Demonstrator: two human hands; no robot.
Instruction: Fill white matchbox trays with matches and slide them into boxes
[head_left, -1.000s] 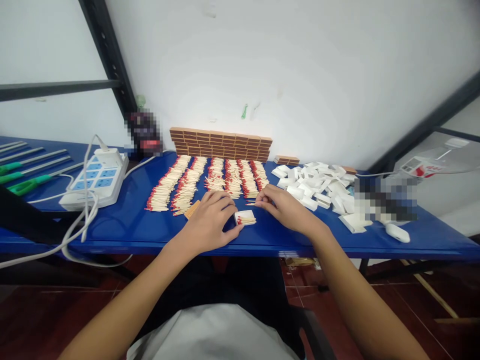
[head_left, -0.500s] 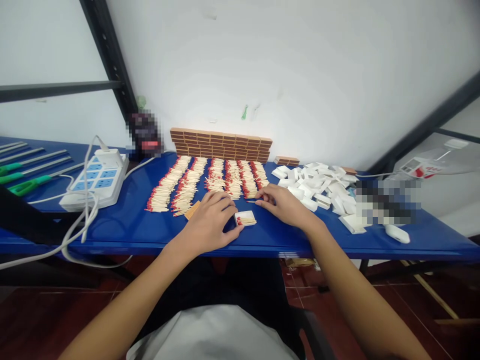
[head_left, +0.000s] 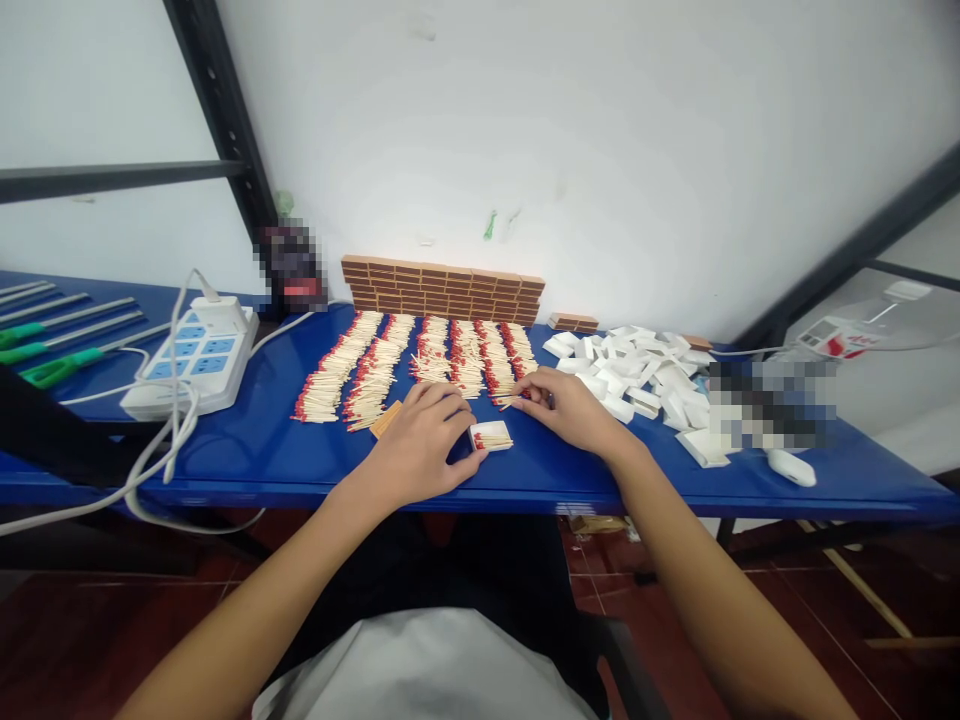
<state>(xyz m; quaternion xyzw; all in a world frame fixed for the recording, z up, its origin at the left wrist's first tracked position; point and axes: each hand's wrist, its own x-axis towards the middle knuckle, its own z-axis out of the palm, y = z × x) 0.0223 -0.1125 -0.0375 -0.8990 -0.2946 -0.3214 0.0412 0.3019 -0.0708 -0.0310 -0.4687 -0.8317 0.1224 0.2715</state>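
Observation:
My left hand (head_left: 424, 440) rests on the blue table, thumb and fingers around the left end of a small white matchbox tray (head_left: 501, 429). Several matches (head_left: 495, 441) lie in this tray, red heads to the left. My right hand (head_left: 559, 402) is at the near end of the rightmost match rows, thumb and forefinger pinched on a match (head_left: 508, 404). Beyond both hands, matches with red heads lie in several long rows (head_left: 375, 365). Partly hidden behind my left hand is an orange-brown matchbox sleeve (head_left: 385, 421).
Stacked brown matchboxes (head_left: 442, 292) form a low wall behind the rows. White matchbox trays (head_left: 637, 370) are heaped at right, near a white computer mouse (head_left: 791, 467). A power strip (head_left: 199, 355) with cables and green-handled tools (head_left: 60, 368) lie at left.
My right hand's fingertips have shifted slightly at the near end of the match rows, and the match there now lies at a different angle. My left hand stays at the tray.

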